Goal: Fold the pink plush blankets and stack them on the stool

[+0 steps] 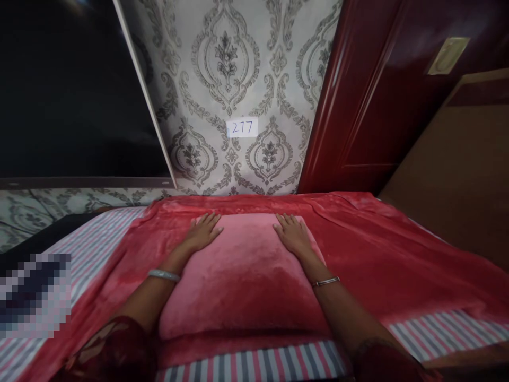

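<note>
A puffy, roughly square pink-red plush bundle lies in front of me; whether it is a pillow or a folded blanket I cannot tell. My left hand rests flat on its far left corner with the fingers apart. On the far right corner lies my right hand, palm down and also spread. Neither hand grips anything. Under the bundle a red plush blanket is spread out, with loose wrinkles toward its far edge.
A striped sheet shows beneath the red blanket at the near edge and left. A large dark screen hangs at the left. Behind are patterned wallpaper with a paper label reading 277, a dark red door, and a brown board at right.
</note>
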`<state>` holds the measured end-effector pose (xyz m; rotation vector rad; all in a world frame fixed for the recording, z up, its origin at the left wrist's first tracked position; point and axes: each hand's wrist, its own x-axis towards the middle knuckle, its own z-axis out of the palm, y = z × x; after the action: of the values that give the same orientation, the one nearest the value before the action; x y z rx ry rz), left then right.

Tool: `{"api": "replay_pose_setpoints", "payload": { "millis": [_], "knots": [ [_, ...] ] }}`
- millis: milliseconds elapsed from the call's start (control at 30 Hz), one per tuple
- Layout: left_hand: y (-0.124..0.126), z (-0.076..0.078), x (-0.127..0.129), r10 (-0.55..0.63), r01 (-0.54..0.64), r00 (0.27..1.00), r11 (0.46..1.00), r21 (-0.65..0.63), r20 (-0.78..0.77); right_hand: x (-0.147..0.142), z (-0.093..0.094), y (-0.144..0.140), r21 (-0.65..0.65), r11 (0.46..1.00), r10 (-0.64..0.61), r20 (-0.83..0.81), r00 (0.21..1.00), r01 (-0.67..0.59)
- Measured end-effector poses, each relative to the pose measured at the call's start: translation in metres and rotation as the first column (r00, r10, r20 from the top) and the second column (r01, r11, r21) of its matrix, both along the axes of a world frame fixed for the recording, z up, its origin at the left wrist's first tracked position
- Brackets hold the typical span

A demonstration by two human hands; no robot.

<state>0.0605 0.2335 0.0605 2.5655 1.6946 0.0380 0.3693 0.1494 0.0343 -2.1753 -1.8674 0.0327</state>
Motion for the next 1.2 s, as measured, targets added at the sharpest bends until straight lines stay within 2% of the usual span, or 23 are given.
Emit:
{"api": "replay_pose_setpoints", "payload": {
  "millis": [100, 200, 367, 467, 567, 633, 700, 800, 867, 967, 1067, 1200],
  "knots": [
    [0.002, -0.005, -0.004, 0.006, -0.006, 1.000, 1.000, 0.002, 0.018, 0.000, 0.000, 0.000, 0.002, 1.000, 0.002, -0.009, 1.000, -0.002],
    [-0.001, -0.004, -0.001, 0.003, -0.003, 1.000, 1.000, 0.010, 0.025, -0.001, 0.002, -0.002, -0.011, 1.000, 0.001, -0.023, 1.000, -0.001],
    [-0.017, 0.016, 0.010, 0.023, -0.023, 1.000, 0.999, 0.046, 0.002, -0.002, 0.010, -0.003, -0.041, 0.999, -0.002, -0.052, 0.999, 0.000],
    [-0.041, 0.032, 0.022, 0.016, -0.016, 1.000, 0.997, 0.076, -0.002, -0.001, 0.021, -0.004, -0.065, 0.998, -0.007, -0.074, 0.997, 0.002],
    [-0.084, 0.037, 0.033, -0.079, 0.078, 0.997, 0.993, 0.092, 0.006, -0.004, 0.031, -0.020, -0.062, 0.998, -0.016, -0.089, 0.996, 0.011],
    [-0.119, 0.030, 0.036, -0.214, 0.210, 0.977, 0.971, 0.115, 0.023, -0.011, 0.031, -0.042, -0.043, 0.998, 0.030, -0.089, 0.996, -0.034],
    [-0.151, 0.017, 0.037, -0.350, 0.340, 0.936, 0.929, 0.145, 0.043, -0.021, 0.025, -0.070, -0.021, 0.991, 0.128, -0.079, 0.989, -0.130],
    [-0.181, -0.007, 0.037, -0.434, 0.425, 0.900, 0.894, 0.145, 0.040, -0.037, 0.010, -0.107, -0.011, 0.974, 0.225, -0.049, 0.973, -0.225],
    [-0.187, -0.021, 0.039, -0.423, 0.414, 0.906, 0.897, 0.156, 0.031, -0.043, 0.002, -0.120, -0.004, 0.975, 0.222, -0.033, 0.974, -0.222],
    [-0.186, -0.034, 0.041, -0.418, 0.402, 0.908, 0.891, 0.211, 0.032, -0.045, -0.004, -0.124, 0.019, 0.980, 0.201, -0.021, 0.979, -0.200],
    [-0.183, -0.037, 0.036, -0.418, 0.403, 0.908, 0.885, 0.235, 0.017, -0.043, -0.005, -0.121, 0.027, 0.978, 0.206, -0.018, 0.978, -0.206],
    [-0.179, -0.035, 0.009, -0.312, 0.298, 0.950, 0.908, 0.294, 0.002, -0.041, -0.006, -0.121, 0.028, 0.979, 0.204, -0.024, 0.979, -0.203]
  ]
}}
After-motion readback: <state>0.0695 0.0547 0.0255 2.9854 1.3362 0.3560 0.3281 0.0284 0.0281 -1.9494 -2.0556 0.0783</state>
